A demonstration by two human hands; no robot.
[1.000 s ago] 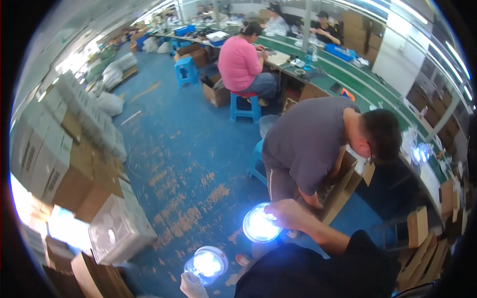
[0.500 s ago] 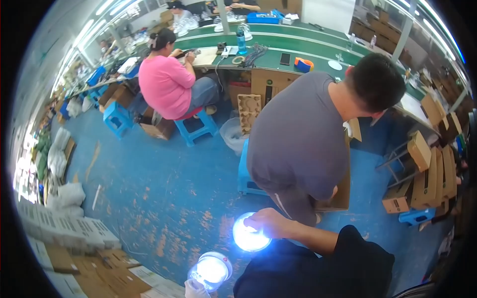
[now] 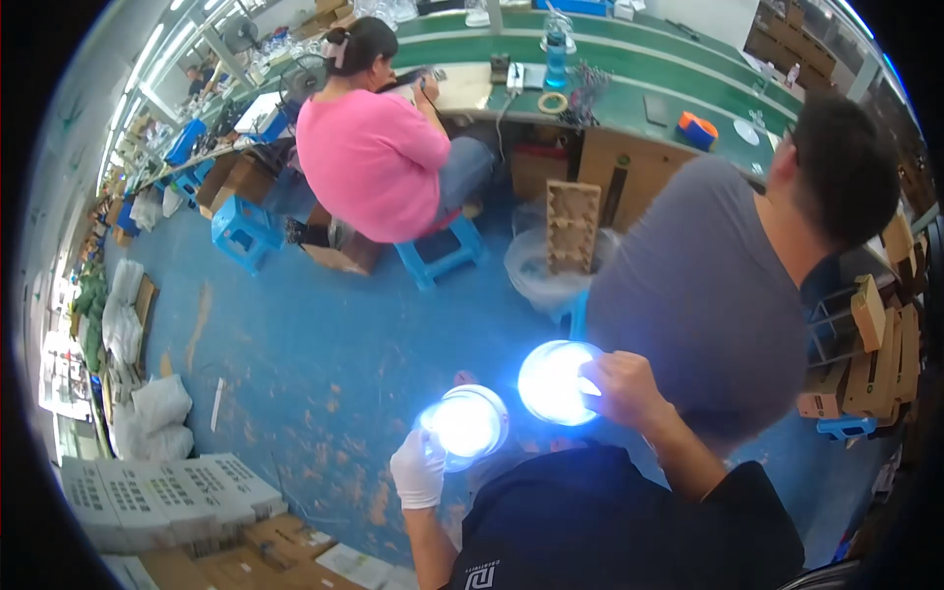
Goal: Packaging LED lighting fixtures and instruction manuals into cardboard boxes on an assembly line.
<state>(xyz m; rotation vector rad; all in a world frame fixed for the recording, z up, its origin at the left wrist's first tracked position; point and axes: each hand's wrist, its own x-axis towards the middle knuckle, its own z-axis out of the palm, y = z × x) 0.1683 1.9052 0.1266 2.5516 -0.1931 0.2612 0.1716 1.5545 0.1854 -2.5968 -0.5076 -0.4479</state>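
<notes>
Two brightly lit round lamps are held up side by side before me. My left hand (image 3: 418,470), in a white glove, is closed on the rim side of one glowing lamp (image 3: 468,425), which has a clear edge. Bare, my right hand (image 3: 624,386) grips the other glowing lamp (image 3: 554,383) at its right side. Glare washes out the lamps' faces and hides parts of the fingertips. The lamps are close together with a narrow gap between them.
A person in grey (image 3: 703,305) is close on my right. A person in pink (image 3: 374,147) sits on a blue stool (image 3: 442,251) at the green workbench (image 3: 649,74). White cartons (image 3: 167,497) are stacked lower left. A clear bag (image 3: 546,280) holds an egg-crate tray (image 3: 572,228).
Both lamps have risen and come closer together, my left hand moving further into view. The person in grey has straightened and shifted right. The view has turned somewhat.
</notes>
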